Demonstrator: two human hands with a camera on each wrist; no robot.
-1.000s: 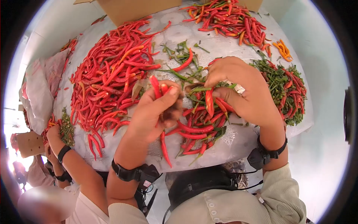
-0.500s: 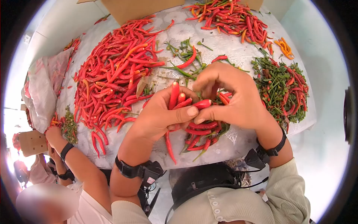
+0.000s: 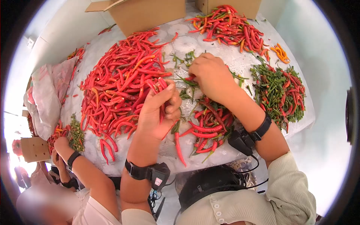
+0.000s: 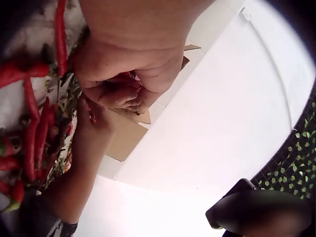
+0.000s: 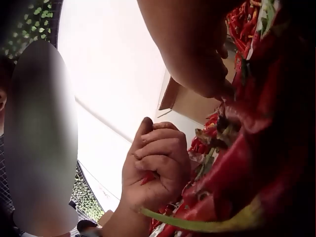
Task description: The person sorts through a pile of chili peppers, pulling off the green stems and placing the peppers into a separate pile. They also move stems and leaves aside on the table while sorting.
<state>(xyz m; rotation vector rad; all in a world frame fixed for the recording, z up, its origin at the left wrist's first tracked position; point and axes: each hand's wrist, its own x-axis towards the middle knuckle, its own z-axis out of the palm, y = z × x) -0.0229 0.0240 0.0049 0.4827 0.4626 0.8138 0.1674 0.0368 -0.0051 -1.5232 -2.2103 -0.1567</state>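
Observation:
My left hand [image 3: 161, 107] grips several red chili peppers [image 3: 152, 85], their cut ends poking out above the thumb. In the right wrist view, the curled fingers [image 5: 163, 143] of that hand show a bit of red in the palm. My right hand [image 3: 212, 77] is bent down over loose green stems, its fingertips right at a red chili pepper [image 3: 191, 78] on the table. Most of that pepper is hidden beneath the hand, and I cannot tell whether it is pinched. Nearer me lies a smaller pile of stemmed red chilies [image 3: 208, 127].
A large heap of red chilies [image 3: 120, 82] spreads on the left. At the right sits a mound of green stems [image 3: 268, 88] mixed with chilies. Further back are another chili pile [image 3: 232, 28], some orange chilies [image 3: 280, 53] and cardboard boxes [image 3: 150, 17]. Another person's arm [image 3: 88, 168] reaches in at lower left.
The hands, close together half a second ago, are apart now. My right hand has moved away from me to the loose stems; my left has drawn left, still holding chilies.

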